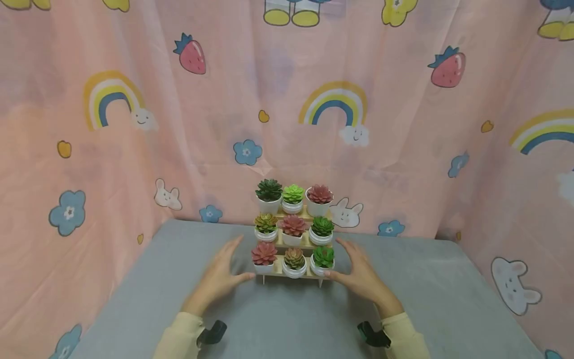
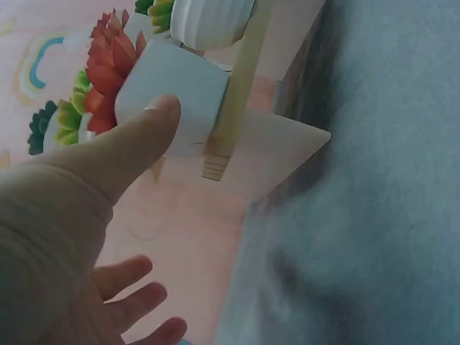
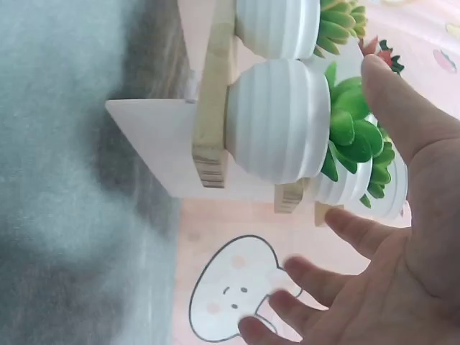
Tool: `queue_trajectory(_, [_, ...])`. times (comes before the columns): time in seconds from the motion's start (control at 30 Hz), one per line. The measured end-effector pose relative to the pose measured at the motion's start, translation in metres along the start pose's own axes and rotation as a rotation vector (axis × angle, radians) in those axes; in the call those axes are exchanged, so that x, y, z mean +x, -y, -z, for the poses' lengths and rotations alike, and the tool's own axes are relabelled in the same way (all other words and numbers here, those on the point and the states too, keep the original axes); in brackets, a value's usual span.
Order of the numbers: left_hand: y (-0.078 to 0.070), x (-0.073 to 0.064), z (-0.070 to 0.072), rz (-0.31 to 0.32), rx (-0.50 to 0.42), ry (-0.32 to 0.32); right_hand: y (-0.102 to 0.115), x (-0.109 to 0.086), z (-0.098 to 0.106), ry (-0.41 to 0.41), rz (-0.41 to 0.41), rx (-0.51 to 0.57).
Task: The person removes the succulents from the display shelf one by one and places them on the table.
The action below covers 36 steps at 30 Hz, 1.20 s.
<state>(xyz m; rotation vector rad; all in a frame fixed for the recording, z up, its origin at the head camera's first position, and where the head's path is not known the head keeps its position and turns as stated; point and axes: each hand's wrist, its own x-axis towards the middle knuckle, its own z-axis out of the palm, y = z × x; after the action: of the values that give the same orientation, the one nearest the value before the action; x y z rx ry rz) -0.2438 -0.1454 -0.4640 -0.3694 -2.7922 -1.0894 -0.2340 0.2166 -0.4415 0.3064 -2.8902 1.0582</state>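
Observation:
A three-tier wooden stand (image 1: pixel 306 243) with white legs holds several small succulents in white pots, in rows of three. My left hand (image 1: pixel 219 271) is at the stand's left side, fingers spread, thumb by the front-left square pot (image 2: pixel 176 90) with a red succulent (image 1: pixel 264 253); whether it touches cannot be told. On the right side, my right hand (image 1: pixel 362 271) has its fingers spread, with the thumb near the front-right ribbed pot (image 3: pixel 280 122) and its green succulent (image 1: pixel 323 256). Neither hand grips anything.
The stand is on a grey table (image 1: pixel 287 319), close to its back edge. Behind and beside the table hangs a pink curtain (image 1: pixel 278 109) printed with rainbows, strawberries and rabbits. A black strap piece (image 1: pixel 212 332) is at the left wrist, another (image 1: pixel 373 335) at the right.

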Motion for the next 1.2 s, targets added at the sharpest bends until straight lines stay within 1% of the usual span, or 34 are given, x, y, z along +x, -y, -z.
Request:
queue_trajectory(0.1, [0.008, 0.004, -0.008, 0.007, -0.13, 0.036, -0.001, 0.002, 0.0, 0.018, 0.012, 0.062])
queue_trajectory(0.17, [0.011, 0.007, -0.012, 0.008, -0.233, 0.067, -0.001, 0.003, 0.0, 0.032, 0.025, 0.106])
queue_trajectory(0.23, [0.016, 0.009, -0.018, 0.005, -0.321, 0.101, -0.002, 0.004, -0.001, 0.041, 0.048, 0.145])
queue_trajectory(0.3, [0.018, 0.011, -0.025, 0.003, -0.401, 0.142, -0.003, 0.005, -0.002, 0.053, 0.052, 0.176])
queue_trajectory(0.4, [0.023, 0.012, -0.034, -0.009, -0.48, 0.175, -0.004, 0.004, -0.003, 0.053, 0.034, 0.222])
queue_trajectory(0.5, [0.029, 0.01, -0.04, -0.007, -0.534, 0.181, -0.005, 0.003, -0.005, 0.039, 0.027, 0.255])
queue_trajectory(0.63, [0.038, 0.007, -0.045, 0.017, -0.576, 0.176, -0.005, 0.003, -0.008, 0.007, 0.03, 0.269])
queue_trajectory(0.77, [0.04, 0.007, -0.047, 0.009, -0.555, 0.174, -0.006, 0.004, -0.009, -0.009, 0.02, 0.269])
queue_trajectory(0.9, [0.037, 0.009, -0.048, -0.002, -0.535, 0.19, -0.009, 0.004, -0.009, 0.0, 0.012, 0.271])
queue_trajectory(1.0, [0.036, 0.01, -0.047, 0.002, -0.533, 0.207, -0.01, 0.005, -0.012, 0.017, 0.018, 0.278])
queue_trajectory(1.2, [0.039, 0.011, -0.047, -0.007, -0.529, 0.226, -0.01, 0.008, -0.017, 0.046, 0.032, 0.326])
